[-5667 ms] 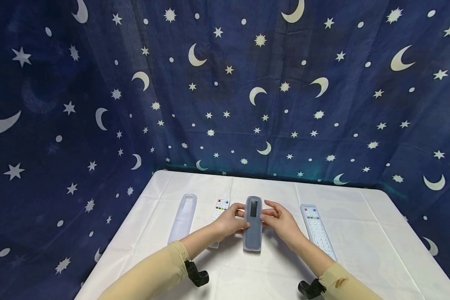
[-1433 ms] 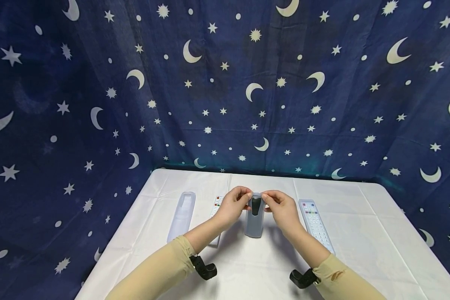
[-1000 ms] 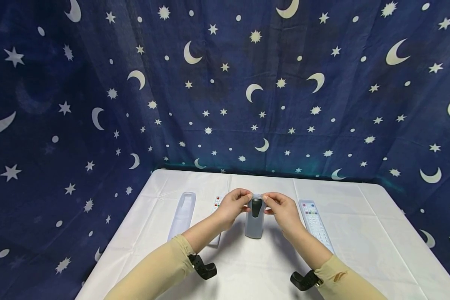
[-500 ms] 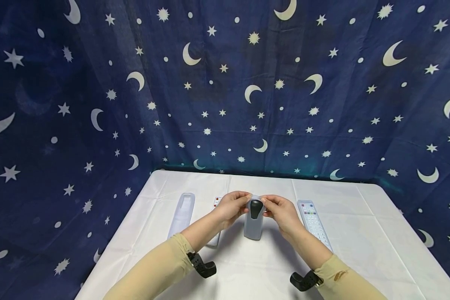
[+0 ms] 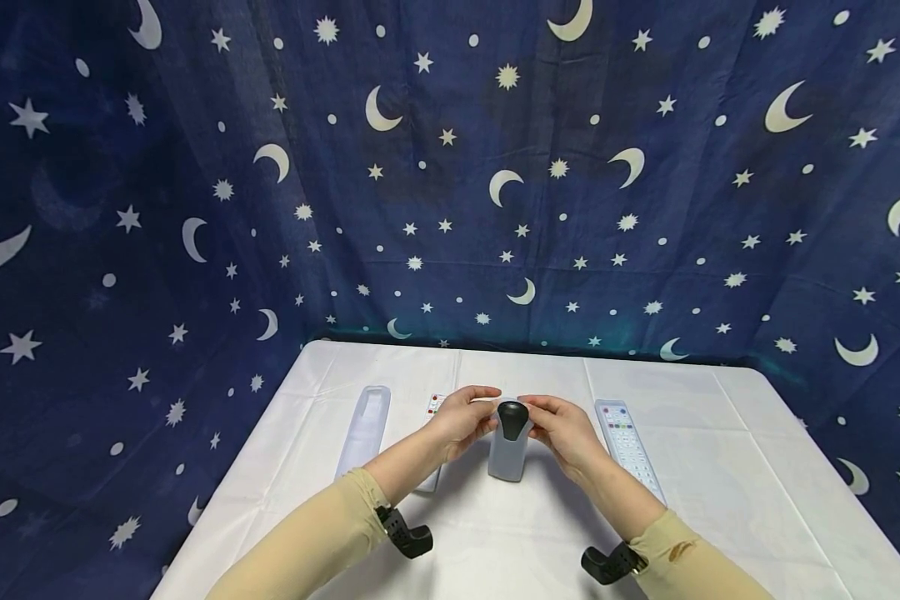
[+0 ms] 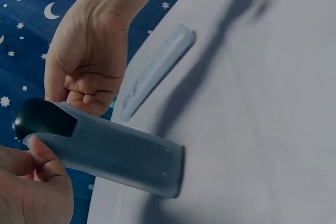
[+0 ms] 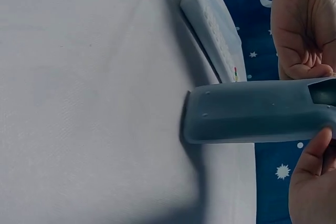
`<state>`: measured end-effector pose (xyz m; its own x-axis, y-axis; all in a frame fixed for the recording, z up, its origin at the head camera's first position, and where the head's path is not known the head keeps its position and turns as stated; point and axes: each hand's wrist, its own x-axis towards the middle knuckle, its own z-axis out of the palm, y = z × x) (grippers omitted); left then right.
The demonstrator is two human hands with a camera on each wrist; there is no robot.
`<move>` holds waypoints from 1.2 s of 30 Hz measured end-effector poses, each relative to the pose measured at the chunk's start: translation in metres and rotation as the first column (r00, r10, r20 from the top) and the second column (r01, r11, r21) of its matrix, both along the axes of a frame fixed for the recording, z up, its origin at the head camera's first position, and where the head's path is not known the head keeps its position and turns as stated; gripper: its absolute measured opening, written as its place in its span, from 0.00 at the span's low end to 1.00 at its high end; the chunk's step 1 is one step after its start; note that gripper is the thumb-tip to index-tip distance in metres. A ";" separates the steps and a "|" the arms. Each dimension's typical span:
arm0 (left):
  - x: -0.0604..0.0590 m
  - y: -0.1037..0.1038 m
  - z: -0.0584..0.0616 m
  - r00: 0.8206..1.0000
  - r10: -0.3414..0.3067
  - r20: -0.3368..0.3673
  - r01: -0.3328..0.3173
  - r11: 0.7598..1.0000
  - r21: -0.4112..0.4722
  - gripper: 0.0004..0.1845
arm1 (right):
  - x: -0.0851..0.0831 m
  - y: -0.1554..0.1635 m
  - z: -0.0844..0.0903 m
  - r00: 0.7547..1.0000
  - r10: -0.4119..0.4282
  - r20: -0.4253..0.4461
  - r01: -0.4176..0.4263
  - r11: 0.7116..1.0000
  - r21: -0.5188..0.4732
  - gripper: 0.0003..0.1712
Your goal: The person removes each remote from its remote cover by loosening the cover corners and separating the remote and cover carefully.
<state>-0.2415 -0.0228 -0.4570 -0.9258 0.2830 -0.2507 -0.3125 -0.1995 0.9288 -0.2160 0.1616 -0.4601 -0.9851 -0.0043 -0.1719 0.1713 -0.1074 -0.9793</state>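
Note:
A black remote control (image 5: 513,419) sits inside a translucent silicone cover (image 5: 507,463). Its rounded black end pokes out through the opening at the cover's upper end, and the rest is sheathed. The cover is tilted up, its lower end at the tabletop. My left hand (image 5: 465,422) pinches the left rim of the opening; in the left wrist view its thumb (image 6: 43,149) lies along that rim. On the opposite side, my right hand (image 5: 567,435) pinches the other rim, its thumb (image 7: 318,148) against the cover in the right wrist view.
On the white-clothed table (image 5: 480,550), an empty translucent cover (image 5: 364,429) lies at left. A white remote (image 5: 427,482) is partly hidden beneath my left forearm. Another white remote in a cover (image 5: 630,450) lies at right. A starry blue curtain (image 5: 450,183) hangs behind.
Earlier the covered remote showed a dark display window, held by its sides. Since then both hands have moved to its upper end, and the black end has come further out of the opening.

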 end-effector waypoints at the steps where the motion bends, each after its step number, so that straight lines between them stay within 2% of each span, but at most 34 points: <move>1: 0.001 0.000 -0.002 1.000 0.004 0.002 -0.004 1.000 -0.007 0.19 | 0.000 0.000 -0.001 1.000 -0.001 0.005 0.001 1.000 -0.006 0.17; 6: 0.003 -0.002 -0.010 1.000 0.000 -0.021 -0.001 1.000 -0.025 0.22 | -0.001 -0.002 -0.006 1.000 -0.013 0.023 0.014 0.999 -0.048 0.21; 8: 0.003 -0.004 -0.012 1.000 -0.013 -0.009 0.012 1.000 -0.022 0.21 | -0.001 -0.002 -0.008 1.000 -0.013 0.025 0.014 0.998 -0.054 0.22; 13: 0.004 -0.009 -0.011 0.999 -0.048 0.020 0.049 0.999 -0.022 0.17 | -0.001 -0.001 -0.007 1.000 0.000 0.020 0.001 0.999 -0.045 0.24; 20: 0.007 -0.010 -0.013 0.995 -0.095 0.006 0.095 0.993 -0.069 0.16 | 0.000 0.005 -0.012 1.000 0.011 0.018 -0.010 0.999 -0.040 0.25; 30: 0.006 -0.010 -0.019 0.997 -0.063 0.034 0.064 0.997 -0.034 0.16 | 0.008 0.011 -0.019 0.997 0.052 0.062 -0.052 0.999 0.005 0.21; 36: 0.006 -0.010 -0.022 0.997 -0.068 0.044 0.069 0.997 -0.037 0.15 | 0.009 0.011 -0.021 0.996 0.059 0.062 -0.059 0.998 0.010 0.18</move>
